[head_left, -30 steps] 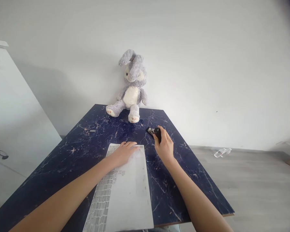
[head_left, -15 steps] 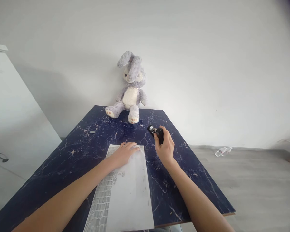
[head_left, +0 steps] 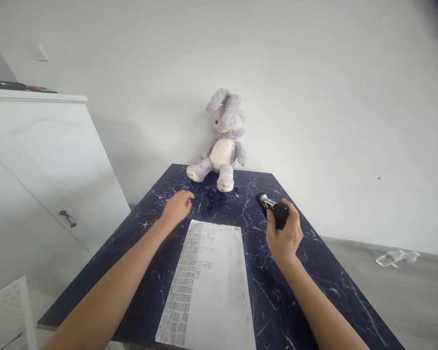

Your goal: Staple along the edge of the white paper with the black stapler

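Observation:
My right hand (head_left: 286,233) grips a black stapler (head_left: 277,211) above the right side of the dark blue marble-patterned table (head_left: 266,291). Metal parts show toward the stapler's far end. Slightly blurred, my left hand (head_left: 178,209) is over the table beyond the top left corner of the paper (head_left: 219,291), its fingers curled in. What lies within or under those fingers is hidden. The paper has dense print down its left side and lies flat, with neither hand on it.
A grey plush rabbit (head_left: 222,150) sits at the table's far edge against the wall. On the left stands a white cabinet (head_left: 51,160) with a dark handle (head_left: 67,218). A clear plastic bottle (head_left: 396,257) lies on the floor at right.
My left hand has left the paper and moved to where a small grey strip lay, now out of sight. The right hand still holds the stapler. The view has turned left.

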{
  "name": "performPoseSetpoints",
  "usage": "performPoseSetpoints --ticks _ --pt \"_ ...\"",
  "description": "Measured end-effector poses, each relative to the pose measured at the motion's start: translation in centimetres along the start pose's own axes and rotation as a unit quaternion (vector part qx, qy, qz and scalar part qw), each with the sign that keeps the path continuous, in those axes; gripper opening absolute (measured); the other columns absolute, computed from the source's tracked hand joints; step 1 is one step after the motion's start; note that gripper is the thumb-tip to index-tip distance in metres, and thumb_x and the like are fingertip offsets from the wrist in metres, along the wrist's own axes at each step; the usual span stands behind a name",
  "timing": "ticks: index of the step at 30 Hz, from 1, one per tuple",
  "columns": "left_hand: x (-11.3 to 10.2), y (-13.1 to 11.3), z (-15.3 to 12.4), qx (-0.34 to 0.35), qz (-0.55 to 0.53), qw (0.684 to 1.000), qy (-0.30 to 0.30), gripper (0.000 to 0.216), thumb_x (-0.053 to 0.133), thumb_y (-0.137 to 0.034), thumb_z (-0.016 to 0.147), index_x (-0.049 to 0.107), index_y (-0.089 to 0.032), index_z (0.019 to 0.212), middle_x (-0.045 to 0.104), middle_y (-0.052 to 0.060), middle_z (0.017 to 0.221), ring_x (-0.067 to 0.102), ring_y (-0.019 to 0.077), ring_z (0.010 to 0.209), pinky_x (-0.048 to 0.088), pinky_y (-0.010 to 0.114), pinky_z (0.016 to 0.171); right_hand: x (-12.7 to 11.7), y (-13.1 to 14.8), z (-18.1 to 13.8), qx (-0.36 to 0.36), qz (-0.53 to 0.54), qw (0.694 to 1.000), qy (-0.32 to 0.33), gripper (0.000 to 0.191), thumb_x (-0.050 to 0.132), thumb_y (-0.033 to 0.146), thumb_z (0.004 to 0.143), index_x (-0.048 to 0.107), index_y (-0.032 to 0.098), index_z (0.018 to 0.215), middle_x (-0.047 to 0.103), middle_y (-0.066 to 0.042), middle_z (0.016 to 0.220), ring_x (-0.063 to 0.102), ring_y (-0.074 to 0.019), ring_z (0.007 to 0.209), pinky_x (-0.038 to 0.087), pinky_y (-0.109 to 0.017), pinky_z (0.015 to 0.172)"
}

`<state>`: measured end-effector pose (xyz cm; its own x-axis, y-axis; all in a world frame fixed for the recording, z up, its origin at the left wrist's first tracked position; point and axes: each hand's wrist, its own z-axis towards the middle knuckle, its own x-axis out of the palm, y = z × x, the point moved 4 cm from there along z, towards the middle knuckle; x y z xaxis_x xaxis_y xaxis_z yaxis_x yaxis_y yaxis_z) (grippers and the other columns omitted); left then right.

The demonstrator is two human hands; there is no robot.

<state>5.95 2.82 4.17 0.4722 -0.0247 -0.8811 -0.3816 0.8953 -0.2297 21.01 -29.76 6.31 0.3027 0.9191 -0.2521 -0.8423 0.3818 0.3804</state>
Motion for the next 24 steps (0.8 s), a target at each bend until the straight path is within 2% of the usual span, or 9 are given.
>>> performPoseSetpoints --ticks 2,4,7,9,12,17,24 --pt "-1.3 4.9 0.3 -0.08 0.033 0.996 -0.022 0.036 0.043 -0.013 0.096 0.074 -0.016 0.115 0.073 0.014 0.116 0.07 0.0286 0.106 0.054 0.041 0.098 -0.1 0.0 0.0 0.003 0.001 1.0 0.003 0.044 0.061 0.038 0.101 0.054 0.018 0.14 0.069 -0.017 0.122 0.07 -0.0305 0.106 0.057 -0.042 0.087" --pt "-1.3 8.6 0.0 -0.117 0.049 0.992 -0.02 0.038 0.043 -0.013 0.097 0.074 -0.013 0.12 0.071 0.018 0.125 0.067 0.0319 0.115 0.051 0.045 0.104 -0.1 0.0 0.0 0.0 0.003 1.0 0.018 0.043 0.059 0.038 0.102 0.054 0.019 0.14 0.069 -0.017 0.122 0.07 -0.0307 0.107 0.058 -0.041 0.085" --pt "0.4 11.3 -0.4 -0.119 0.05 0.992 0.011 0.041 0.048 -0.015 0.097 0.071 -0.019 0.131 0.065 0.013 0.141 0.061 0.0314 0.129 0.048 0.044 0.108 0.0 0.2 0.0 -0.002 0.007 0.999 0.038 0.043 0.058 0.038 0.103 0.053 0.019 0.141 0.069 -0.016 0.122 0.07 -0.0306 0.107 0.058 -0.041 0.084" --pt "1.6 11.7 -0.5 -0.112 0.049 0.992 0.031 0.042 0.049 -0.016 0.098 0.07 -0.026 0.133 0.063 0.008 0.146 0.058 0.0308 0.132 0.049 0.045 0.107 0.1 0.3 -0.1 -0.004 0.01 0.999 0.047 0.042 0.057 0.038 0.103 0.053 0.02 0.14 0.069 -0.016 0.122 0.07 -0.0301 0.106 0.058 -0.041 0.084" --pt "2.4 11.6 -0.3 -0.104 0.05 0.992 0.045 0.038 0.05 -0.017 0.098 0.076 -0.03 0.122 0.068 0.005 0.14 0.063 0.0286 0.126 0.05 0.043 0.104 0.2 0.5 -0.2 -0.007 0.014 0.998 0.061 0.04 0.057 0.037 0.103 0.054 0.02 0.139 0.07 -0.014 0.119 0.071 -0.0286 0.102 0.058 -0.039 0.081" --pt "2.1 11.4 0.1 -0.112 0.06 0.991 0.032 0.027 0.055 -0.02 0.095 0.078 -0.025 0.109 0.075 0.009 0.121 0.071 0.0276 0.108 0.053 0.036 0.096 0.4 0.8 -0.4 -0.015 0.022 0.996 0.085 0.039 0.056 0.036 0.104 0.053 0.021 0.14 0.07 -0.013 0.114 0.07 -0.027 0.098 0.058 -0.037 0.076" --pt "1.6 10.8 0.1 -0.128 0.052 0.99 -0.004 0.031 0.044 -0.026 0.102 0.071 -0.022 0.117 0.078 0.012 0.107 0.072 0.0295 0.1 0.053 0.037 0.087 0.5 0.8 -0.5 -0.018 0.025 0.995 0.09 0.041 0.055 0.036 0.103 0.052 0.021 0.141 0.069 -0.014 0.118 0.07 -0.0283 0.101 0.059 -0.04 0.08"
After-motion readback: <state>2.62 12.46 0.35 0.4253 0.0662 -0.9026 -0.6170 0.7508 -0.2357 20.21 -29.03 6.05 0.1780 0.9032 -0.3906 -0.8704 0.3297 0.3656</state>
